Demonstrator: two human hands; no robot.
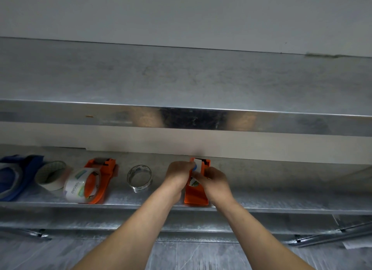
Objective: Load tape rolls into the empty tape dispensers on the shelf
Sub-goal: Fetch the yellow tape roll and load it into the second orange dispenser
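Note:
An orange tape dispenser (pixel 196 197) lies on the metal shelf (pixel 281 201) at centre right. My left hand (pixel 178 174) pinches a white strip of tape (pixel 198 165) at the dispenser's far end. My right hand (pixel 213 181) grips the dispenser's right side and covers most of the roll inside it. A second orange dispenser (pixel 100 181) lies to the left with a labelled clear tape roll (pixel 77 186) on it. Between the two dispensers stands a loose clear tape roll (pixel 139 178).
A white tape roll (pixel 51 175) and a blue tape roll (pixel 12 177) lie at the shelf's left end. An upper metal shelf (pixel 181 116) overhangs the work area. The wall runs behind. Metal rods (pixel 330 237) lie on the floor below right.

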